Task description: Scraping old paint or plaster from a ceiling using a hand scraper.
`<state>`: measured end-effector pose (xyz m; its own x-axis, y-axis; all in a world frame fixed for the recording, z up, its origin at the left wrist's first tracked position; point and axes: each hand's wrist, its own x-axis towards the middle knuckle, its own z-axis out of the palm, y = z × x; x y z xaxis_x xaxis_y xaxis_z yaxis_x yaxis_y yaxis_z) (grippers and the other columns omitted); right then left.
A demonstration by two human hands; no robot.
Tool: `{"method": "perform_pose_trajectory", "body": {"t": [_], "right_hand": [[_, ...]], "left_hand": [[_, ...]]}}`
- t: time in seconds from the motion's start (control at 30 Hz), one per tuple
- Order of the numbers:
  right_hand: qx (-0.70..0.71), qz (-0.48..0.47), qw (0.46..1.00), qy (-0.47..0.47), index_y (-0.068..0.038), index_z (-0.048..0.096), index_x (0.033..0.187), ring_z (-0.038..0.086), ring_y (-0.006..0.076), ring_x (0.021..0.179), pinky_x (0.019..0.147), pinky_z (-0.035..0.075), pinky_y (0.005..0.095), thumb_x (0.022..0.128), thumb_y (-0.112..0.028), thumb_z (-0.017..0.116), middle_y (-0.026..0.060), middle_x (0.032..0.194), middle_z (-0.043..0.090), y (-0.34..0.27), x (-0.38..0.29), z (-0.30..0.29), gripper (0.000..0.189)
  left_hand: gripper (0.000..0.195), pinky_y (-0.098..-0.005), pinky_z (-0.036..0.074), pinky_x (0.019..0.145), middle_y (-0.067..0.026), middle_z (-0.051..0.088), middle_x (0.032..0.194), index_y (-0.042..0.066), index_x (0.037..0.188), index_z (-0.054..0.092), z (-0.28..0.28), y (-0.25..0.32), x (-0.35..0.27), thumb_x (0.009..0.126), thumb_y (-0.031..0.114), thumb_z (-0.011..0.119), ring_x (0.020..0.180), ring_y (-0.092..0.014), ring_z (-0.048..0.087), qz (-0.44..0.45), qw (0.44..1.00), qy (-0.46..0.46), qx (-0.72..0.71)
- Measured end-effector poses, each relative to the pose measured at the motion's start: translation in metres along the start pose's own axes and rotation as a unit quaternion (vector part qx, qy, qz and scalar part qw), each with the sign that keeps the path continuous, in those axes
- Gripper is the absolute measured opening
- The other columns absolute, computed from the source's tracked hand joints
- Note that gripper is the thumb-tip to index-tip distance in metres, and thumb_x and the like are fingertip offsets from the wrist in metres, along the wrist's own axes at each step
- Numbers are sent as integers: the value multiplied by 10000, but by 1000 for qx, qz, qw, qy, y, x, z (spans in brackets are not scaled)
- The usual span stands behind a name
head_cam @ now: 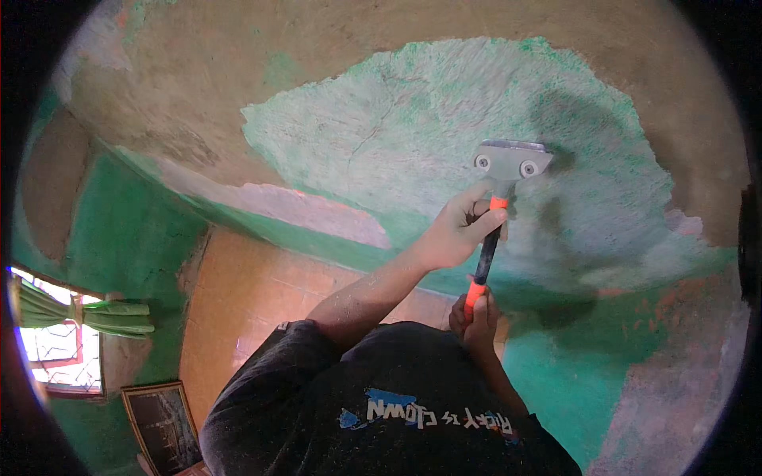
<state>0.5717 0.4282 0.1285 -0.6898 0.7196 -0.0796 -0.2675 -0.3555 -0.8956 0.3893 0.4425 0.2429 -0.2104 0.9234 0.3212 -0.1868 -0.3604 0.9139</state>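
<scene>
My left hand [467, 226] grips the upper orange band of a long-handled scraper [489, 244], just below its metal head. Lower down, my right hand [476, 315] is closed around the orange end of the same handle. The scraper's wide blade [513, 145] lies at or close to a rough, pale green and whitish patch of the wall [417, 125]; whether it touches cannot be told. Two screws show on the head. Fine dust or flakes cling to my left forearm and dark shirt.
Brown, bare-looking plaster [202, 77] surrounds the pale patch. Green paint remains on the side wall [131, 208]. An orange tiled floor [250, 285] lies below. At the left are a window with a tied green curtain [113, 316] and a framed picture [162, 425] leaning near the wall.
</scene>
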Motion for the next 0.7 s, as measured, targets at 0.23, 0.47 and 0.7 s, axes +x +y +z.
{"method": "perform_pose_trajectory", "body": {"t": [0.23,0.47,0.7], "right_hand": [[-23,-20,999,-9,6,473,1346,395,108,436,404,354,271,1039,-407,417,34,611,450,5,3,-3,518],[-50,5,998,-26,11,481,1342,422,116,451,421,367,272,1027,-438,435,40,614,472,-6,8,-6,550],[-57,55,995,-59,13,467,1373,456,116,477,448,378,260,1026,-396,420,34,647,504,-6,17,-3,538]], "left_hand": [[150,-256,443,668,-20,611,785,48,1115,504,4,2,-1,1030,165,540,738,-76,563,-2,1000,21,-7],[195,-257,442,666,-21,619,803,44,1174,510,-6,5,-6,1030,172,544,739,-79,563,-4,1000,22,11],[233,-281,501,718,-41,654,870,34,1212,511,-17,-10,-21,1019,153,568,792,-110,625,-15,991,129,-12]]}}
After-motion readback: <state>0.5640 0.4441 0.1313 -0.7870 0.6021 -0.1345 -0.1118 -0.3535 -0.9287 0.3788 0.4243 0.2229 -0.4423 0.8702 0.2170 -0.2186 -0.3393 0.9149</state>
